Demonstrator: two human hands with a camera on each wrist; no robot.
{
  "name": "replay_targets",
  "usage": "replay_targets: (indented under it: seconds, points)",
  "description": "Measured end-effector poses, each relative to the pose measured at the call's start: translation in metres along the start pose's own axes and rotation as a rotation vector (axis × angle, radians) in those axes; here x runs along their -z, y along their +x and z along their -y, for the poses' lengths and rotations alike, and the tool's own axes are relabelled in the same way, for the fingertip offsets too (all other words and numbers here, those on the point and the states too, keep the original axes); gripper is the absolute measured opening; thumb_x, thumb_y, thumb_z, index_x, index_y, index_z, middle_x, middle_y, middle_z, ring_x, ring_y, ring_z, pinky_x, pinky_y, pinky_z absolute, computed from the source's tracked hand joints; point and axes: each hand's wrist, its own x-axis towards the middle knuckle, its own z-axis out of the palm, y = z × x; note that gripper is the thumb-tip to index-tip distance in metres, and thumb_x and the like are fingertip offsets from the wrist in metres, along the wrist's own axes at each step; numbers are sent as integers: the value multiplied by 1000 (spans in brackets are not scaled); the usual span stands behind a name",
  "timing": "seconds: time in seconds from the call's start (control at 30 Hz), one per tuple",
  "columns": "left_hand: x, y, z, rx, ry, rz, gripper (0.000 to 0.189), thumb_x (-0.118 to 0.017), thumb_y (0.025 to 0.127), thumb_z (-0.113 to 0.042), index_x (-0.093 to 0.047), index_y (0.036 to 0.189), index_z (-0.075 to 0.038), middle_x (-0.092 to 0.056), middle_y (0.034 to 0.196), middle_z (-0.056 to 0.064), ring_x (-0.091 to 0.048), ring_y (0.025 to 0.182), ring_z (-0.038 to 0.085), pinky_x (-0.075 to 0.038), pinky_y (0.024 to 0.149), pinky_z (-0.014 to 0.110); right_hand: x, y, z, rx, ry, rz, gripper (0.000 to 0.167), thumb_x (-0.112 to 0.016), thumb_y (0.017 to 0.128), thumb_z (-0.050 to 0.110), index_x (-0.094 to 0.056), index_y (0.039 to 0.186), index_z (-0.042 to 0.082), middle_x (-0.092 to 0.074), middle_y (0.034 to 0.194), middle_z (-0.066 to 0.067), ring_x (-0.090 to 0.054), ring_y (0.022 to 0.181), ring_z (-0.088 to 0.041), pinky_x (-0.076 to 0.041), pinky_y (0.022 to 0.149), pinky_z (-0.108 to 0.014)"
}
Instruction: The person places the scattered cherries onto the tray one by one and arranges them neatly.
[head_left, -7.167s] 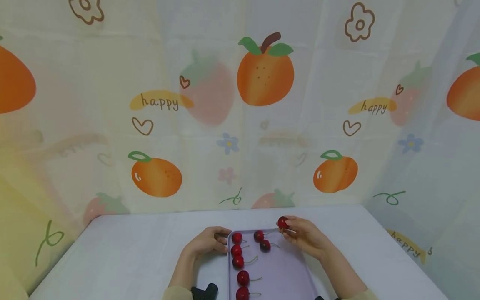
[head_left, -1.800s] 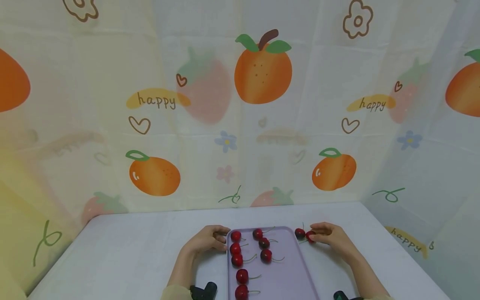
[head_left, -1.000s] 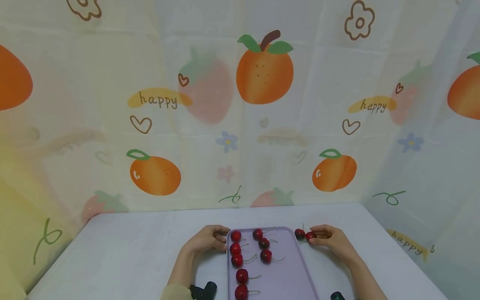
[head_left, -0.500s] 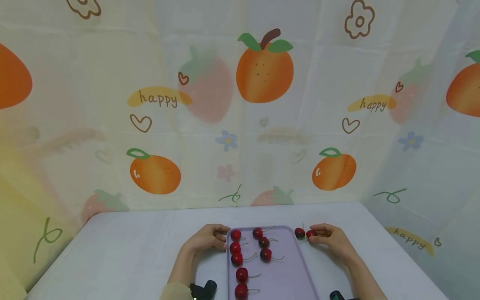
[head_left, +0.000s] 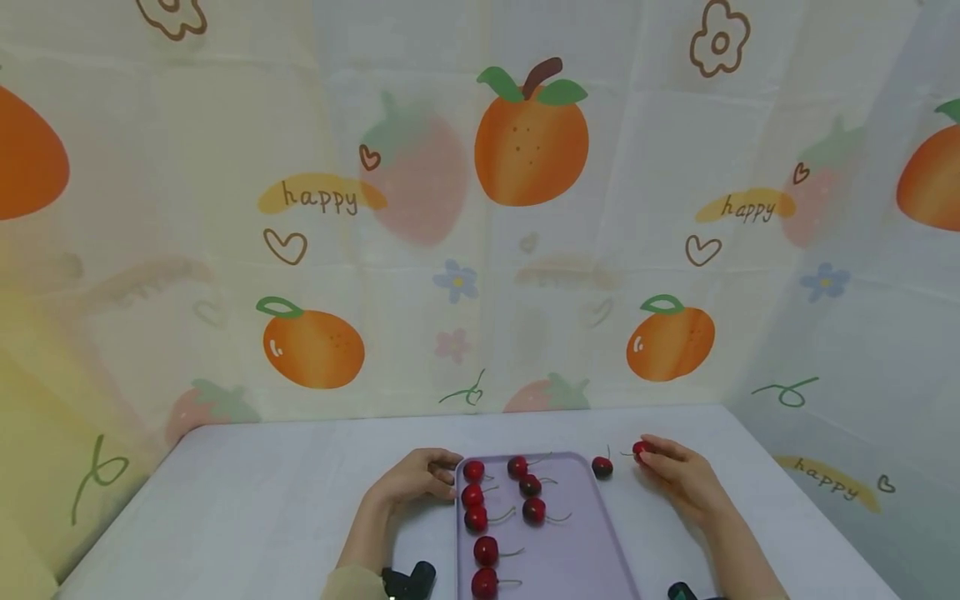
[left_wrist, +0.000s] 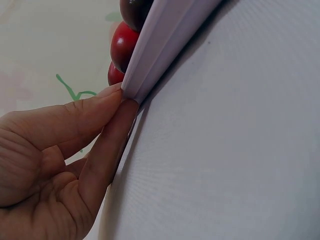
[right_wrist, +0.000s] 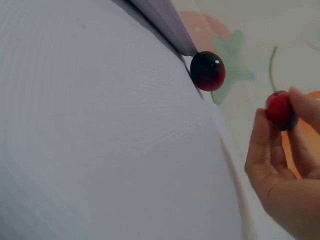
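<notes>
In the head view my right hand (head_left: pixel 686 479) pinches a red cherry (head_left: pixel 641 451) to the right of the tray, its stem pointing left. The right wrist view shows that cherry (right_wrist: pixel 280 110) between thumb and fingertips, held off the cloth. A second, darker cherry (head_left: pixel 602 467) lies on the table just outside the tray's right edge. My left hand (head_left: pixel 416 479) is at the far left corner of the lilac tray (head_left: pixel 566 567), and in the left wrist view its thumb and forefinger pinch the rim (left_wrist: pixel 145 65). Inside the tray, several cherries (head_left: pixel 486 550) line the left side; three more (head_left: pixel 533 511) form a second column.
A white cloth covers the table (head_left: pixel 262 500), which ends at a fruit-print curtain (head_left: pixel 420 325) behind and at both sides. Black wrist mounts (head_left: pixel 411 581) sit on the forearms. The tray's near end runs out of the head view.
A cherry held over the tray earlier now lies third in the second column. My right hand then gripped another beside the tray and has just moved it right, away from the darker one.
</notes>
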Motion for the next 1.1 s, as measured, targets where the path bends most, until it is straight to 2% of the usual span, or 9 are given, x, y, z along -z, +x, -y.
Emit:
replay_targets:
  seconds: [0.07, 0.13, 0.23, 0.5, 0.73, 0.9, 1.1]
  points:
    - [0, 1, 0, -1, -2, 3, 55, -76, 75, 0, -61, 128, 1, -66, 97, 10, -57, 84, 16, -54, 75, 26, -1, -1, 4, -9, 88, 19, 26, -59, 97, 10, -74, 106, 29, -68, 102, 13, -68, 96, -7, -56, 89, -20]
    - [0, 1, 1, -2, 0, 4, 55, -76, 75, 0, -61, 128, 1, -66, 97, 10, -57, 84, 15, -54, 75, 26, -4, -2, 9, -22, 155, 36, 28, -57, 99, 11, -75, 99, 32, -68, 103, 12, -67, 97, -8, -55, 89, -20]
    - [0, 1, 2, -4, 1, 7, 55, -76, 75, -1, -61, 128, 1, -66, 98, 10, -58, 85, 15, -54, 76, 26, -10, -4, 17, -43, 226, 48, 26, -54, 100, 14, -75, 99, 30, -68, 105, 10, -65, 100, -9, -55, 89, -20]
    - [1, 1, 1, -1, 20, 12, 55, -77, 76, -1, -61, 128, 0, -66, 101, 10, -58, 86, 15, -54, 77, 27, -25, -8, 31, -39, 309, 133, 25, -46, 103, 13, -69, 102, 23, -68, 103, 6, -63, 101, -10, -53, 89, -16]
    - [1, 0, 0, 1, 15, 13, 55, -77, 76, -1, -61, 129, 0, -66, 98, 10, -58, 86, 16, -55, 77, 28, -49, -14, 41, -27, 332, 232, 32, -38, 105, 17, -69, 98, 19, -66, 103, 6, -59, 103, -11, -51, 88, -15]
    - [2, 0, 0, 2, 4, 17, 55, -77, 75, -1, -61, 128, 0, -65, 97, 10, -57, 85, 16, -54, 77, 27, -69, -18, 46, -51, 314, 318, 26, -39, 104, 15, -65, 105, 17, -64, 107, 4, -58, 103, -11, -50, 88, -15]
    - [3, 0, -1, -1, -15, 29, 54, -77, 76, 0, -61, 128, 2, -64, 95, 10, -57, 84, 15, -54, 76, 26, -86, -20, 43, -78, 289, 444, 28, -38, 104, 10, -64, 113, 16, -64, 112, 2, -59, 105, -13, -50, 91, -18]
